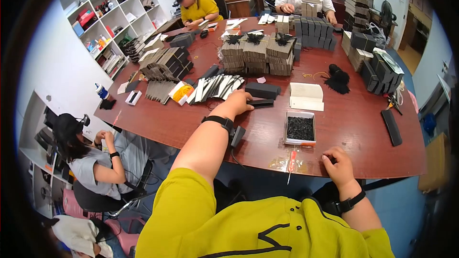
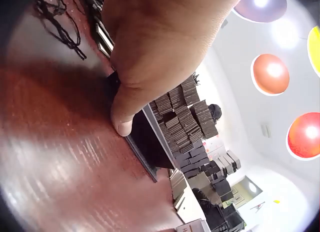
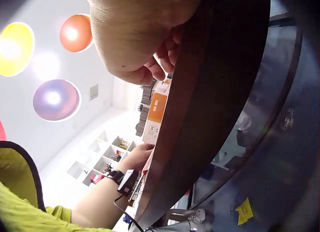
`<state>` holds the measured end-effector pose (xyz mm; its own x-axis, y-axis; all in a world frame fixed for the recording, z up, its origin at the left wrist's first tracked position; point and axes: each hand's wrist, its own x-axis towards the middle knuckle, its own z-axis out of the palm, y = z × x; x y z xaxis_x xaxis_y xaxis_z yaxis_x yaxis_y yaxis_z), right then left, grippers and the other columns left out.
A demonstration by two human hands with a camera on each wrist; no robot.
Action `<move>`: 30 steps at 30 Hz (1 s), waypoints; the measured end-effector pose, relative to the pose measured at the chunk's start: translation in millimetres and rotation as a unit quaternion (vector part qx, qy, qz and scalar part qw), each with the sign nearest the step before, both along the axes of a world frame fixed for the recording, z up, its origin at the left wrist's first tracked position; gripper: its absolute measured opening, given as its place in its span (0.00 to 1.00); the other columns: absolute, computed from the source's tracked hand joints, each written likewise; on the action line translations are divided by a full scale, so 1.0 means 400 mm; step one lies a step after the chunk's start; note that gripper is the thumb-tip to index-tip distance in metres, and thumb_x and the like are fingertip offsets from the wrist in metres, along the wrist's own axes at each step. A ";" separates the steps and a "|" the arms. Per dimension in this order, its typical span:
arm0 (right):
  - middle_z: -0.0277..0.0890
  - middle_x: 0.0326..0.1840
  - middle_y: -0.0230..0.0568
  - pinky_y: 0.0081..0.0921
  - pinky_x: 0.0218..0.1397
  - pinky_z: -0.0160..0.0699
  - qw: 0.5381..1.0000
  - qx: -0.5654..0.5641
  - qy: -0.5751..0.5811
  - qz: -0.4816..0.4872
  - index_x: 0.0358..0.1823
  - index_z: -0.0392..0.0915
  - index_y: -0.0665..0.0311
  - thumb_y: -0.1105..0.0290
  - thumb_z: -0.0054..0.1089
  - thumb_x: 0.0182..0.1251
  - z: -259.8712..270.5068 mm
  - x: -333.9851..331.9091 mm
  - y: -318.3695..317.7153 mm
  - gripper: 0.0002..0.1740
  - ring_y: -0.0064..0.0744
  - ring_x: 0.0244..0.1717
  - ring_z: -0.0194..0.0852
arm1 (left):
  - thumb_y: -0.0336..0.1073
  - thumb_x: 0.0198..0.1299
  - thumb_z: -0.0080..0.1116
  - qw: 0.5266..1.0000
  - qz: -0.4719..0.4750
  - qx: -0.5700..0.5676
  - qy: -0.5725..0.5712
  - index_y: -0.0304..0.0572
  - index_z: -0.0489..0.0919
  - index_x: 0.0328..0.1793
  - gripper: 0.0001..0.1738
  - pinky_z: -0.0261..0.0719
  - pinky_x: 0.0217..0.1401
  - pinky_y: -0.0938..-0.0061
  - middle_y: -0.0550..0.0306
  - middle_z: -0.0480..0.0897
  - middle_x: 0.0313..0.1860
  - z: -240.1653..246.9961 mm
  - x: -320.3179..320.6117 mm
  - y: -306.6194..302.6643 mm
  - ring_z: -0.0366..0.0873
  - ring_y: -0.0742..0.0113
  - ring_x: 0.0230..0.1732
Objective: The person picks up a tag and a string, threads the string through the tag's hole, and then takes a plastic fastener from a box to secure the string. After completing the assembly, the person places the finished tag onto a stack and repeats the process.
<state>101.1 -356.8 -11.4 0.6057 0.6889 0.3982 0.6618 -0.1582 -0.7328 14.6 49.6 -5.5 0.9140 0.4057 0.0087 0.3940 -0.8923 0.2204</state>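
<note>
My left hand (image 1: pixel 236 104) reaches over the table and grips the left end of a flat black piece (image 1: pixel 263 103). In the left wrist view, its thumb presses the long edge of that black piece (image 2: pixel 147 142); the other fingers are hidden. Just behind lies a thicker dark grey block (image 1: pixel 263 90), beside a fanned pile of white and black strips (image 1: pixel 217 87). By the table's front edge rests my right hand (image 1: pixel 338 165), fingers loosely curled with nothing in them. A white box of small black bits (image 1: pixel 301 129) stands to its upper left.
Behind the box is an open booklet (image 1: pixel 306 96). Tall stacks of grey-brown card (image 1: pixel 256 57) with black tassels stand mid-table. Black thread (image 1: pixel 337 80) and a long black block (image 1: pixel 391 127) lie at right. A taped red-tipped tool (image 1: pixel 292 162) is at the edge. Other people sit around the table.
</note>
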 end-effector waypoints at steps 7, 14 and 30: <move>0.73 0.31 0.42 0.26 0.34 0.73 1.000 -0.005 -0.002 0.000 0.30 0.77 0.66 0.74 0.60 0.53 -0.001 -0.001 -0.001 0.04 0.40 0.31 0.74 | 0.44 0.44 0.71 0.998 -0.016 -0.020 -0.059 0.42 0.81 0.46 0.23 0.70 0.56 0.64 0.47 0.76 0.46 -0.025 -0.010 0.001 0.72 0.49 0.52; 0.73 0.31 0.43 0.27 0.34 0.73 1.000 0.002 -0.020 0.002 0.28 0.77 0.66 0.75 0.60 0.52 -0.003 0.001 -0.001 0.03 0.40 0.31 0.74 | 0.42 0.44 0.70 0.991 -0.031 0.003 -0.133 0.41 0.80 0.46 0.23 0.73 0.51 0.66 0.49 0.78 0.44 0.013 -0.029 -0.042 0.76 0.52 0.47; 0.73 0.44 0.46 0.34 0.52 0.72 0.959 -0.177 -0.222 -0.007 0.41 0.79 0.62 0.65 0.66 0.50 0.068 0.301 0.221 0.16 0.47 0.47 0.73 | 0.26 0.56 0.59 0.703 0.083 -0.576 -0.410 0.40 0.72 0.50 0.15 0.70 0.24 0.83 0.62 0.76 0.29 -0.117 -0.293 -0.284 0.71 0.78 0.24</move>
<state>221.5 -268.3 15.9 0.4407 0.8217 0.3613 0.8921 -0.3563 -0.2779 -102.7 -63.9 -52.1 0.7329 0.6752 0.0831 -0.2082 0.1064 0.9723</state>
